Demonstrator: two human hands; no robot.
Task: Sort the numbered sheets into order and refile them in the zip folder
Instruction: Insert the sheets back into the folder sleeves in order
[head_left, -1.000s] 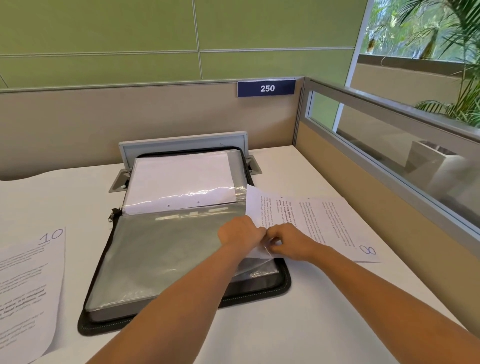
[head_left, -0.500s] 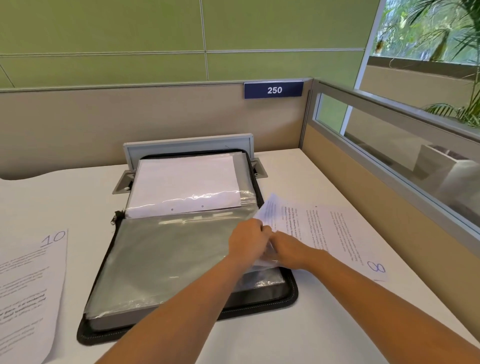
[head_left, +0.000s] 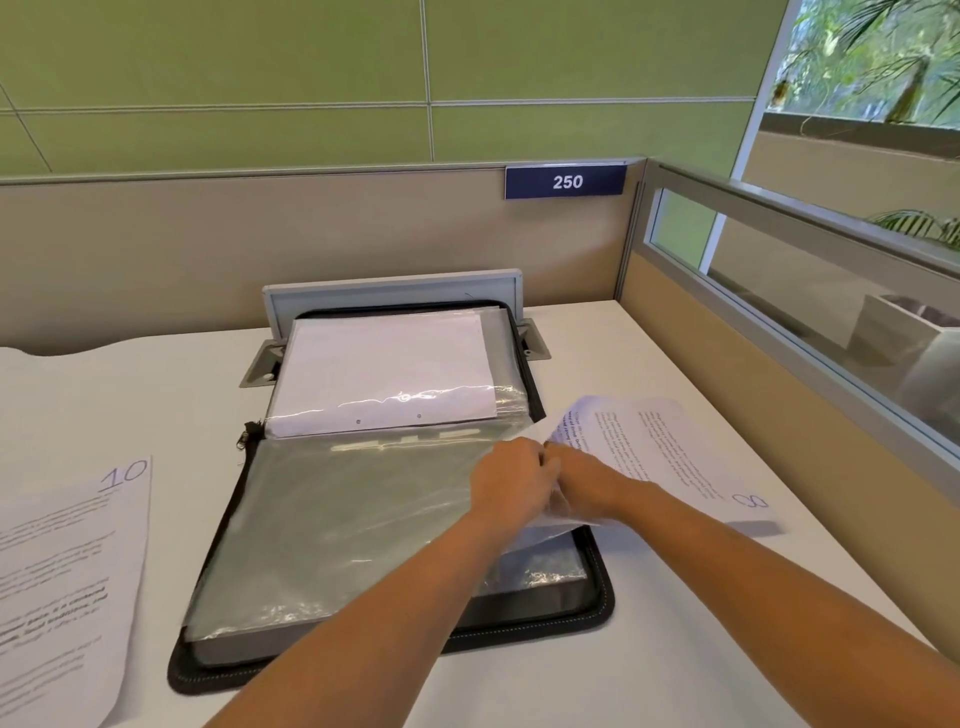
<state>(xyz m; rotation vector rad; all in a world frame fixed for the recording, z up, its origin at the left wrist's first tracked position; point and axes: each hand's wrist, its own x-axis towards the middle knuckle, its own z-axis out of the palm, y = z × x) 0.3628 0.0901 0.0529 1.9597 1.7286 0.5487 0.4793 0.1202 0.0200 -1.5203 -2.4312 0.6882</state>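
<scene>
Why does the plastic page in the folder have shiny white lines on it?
Head view: that is glare, light bouncing off the crinkly plastic sleeve in the zip folder; same view: the sheet marked 10 at the left edge looks smeared and stretched, likely from the wide-angle lens.
</scene>
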